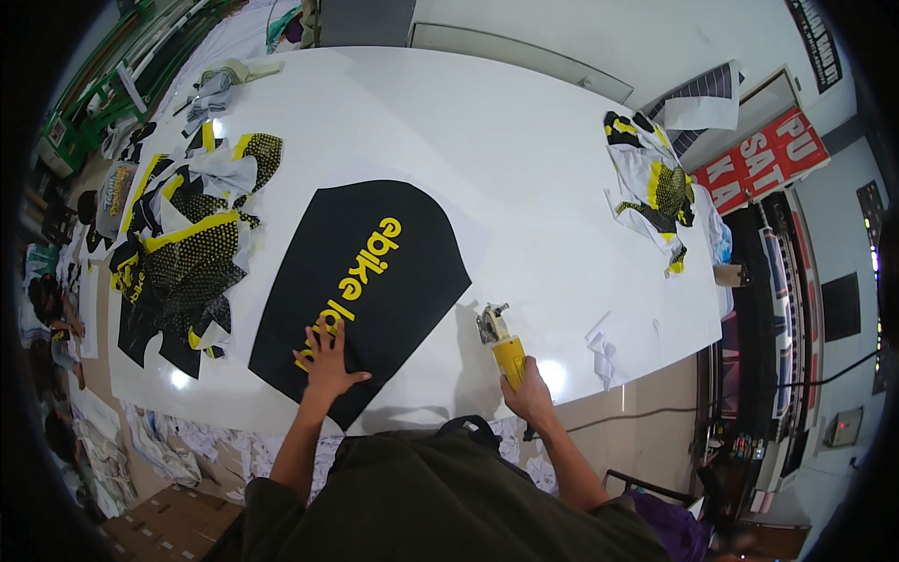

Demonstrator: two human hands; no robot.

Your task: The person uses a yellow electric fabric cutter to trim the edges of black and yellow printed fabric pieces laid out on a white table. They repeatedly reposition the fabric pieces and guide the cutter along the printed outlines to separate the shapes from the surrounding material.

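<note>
A large black fabric panel (pixel 365 248) with yellow lettering lies flat on the white table (pixel 534 159). Fingers spread, my left hand (pixel 329 367) rests flat on the panel's near part, over the end of the lettering. My right hand (pixel 531 393) grips the yellow body of an electric rotary fabric cutter (pixel 507 351). The cutter's metal head points away from me, to the right of the panel and apart from it. Whether the cutter touches the tabletop I cannot tell.
Black, yellow and white fabric pieces (pixel 201 234) lie heaped at the table's left; more scraps (pixel 655 183) lie at the far right. A thin white offcut (pixel 602 351) is near the right edge. A dark cable (pixel 646 410) runs off to the right. Cardboard boxes (pixel 173 525) stand lower left.
</note>
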